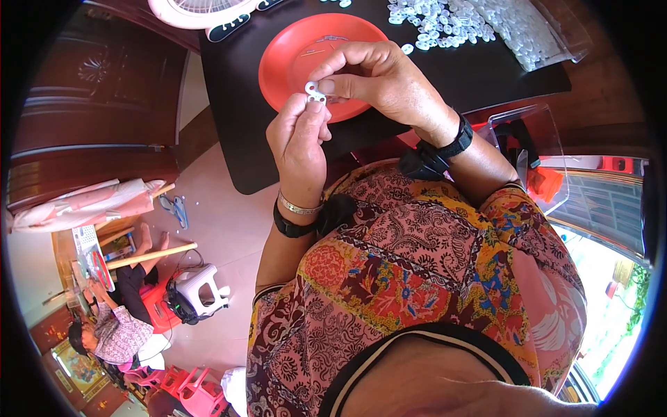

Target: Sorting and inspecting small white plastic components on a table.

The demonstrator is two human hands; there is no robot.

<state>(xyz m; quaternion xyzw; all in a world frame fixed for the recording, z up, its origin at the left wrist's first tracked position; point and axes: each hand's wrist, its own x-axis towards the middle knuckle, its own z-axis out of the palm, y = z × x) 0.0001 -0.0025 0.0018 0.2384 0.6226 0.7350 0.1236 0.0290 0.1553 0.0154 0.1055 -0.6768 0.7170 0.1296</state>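
while the thumb and forefinger of the left hand point(302, 139) pinch it from below, a small white plastic piece with round holes point(317, 99) is gripped at its upper end by the right hand point(397, 87), thumb against bent forefinger, so both sets of fingers are closed on it. it is held up over the broad, round, orange-red plastic plate point(274, 62), as seen from above. whether it is one piece or two pressed together cannot be told, nor whether anything sits inside its holes; my judgement is that the handling of it is midway. on the plate lie a few thin, needle-like strips point(326, 40), too small to make out well. beyond the plate, on the black table with rounded corners point(233, 132), spreads a loose heap of small white oval pieces point(445, 28), and beside it lies a clear plastic bag packed with whitish pieces point(524, 42). judging by that stock, much looks left; no finished group can be told apart, so what is done cannot be counted. as for brands or labels, no writing is readable on the held piece, plate or bag.
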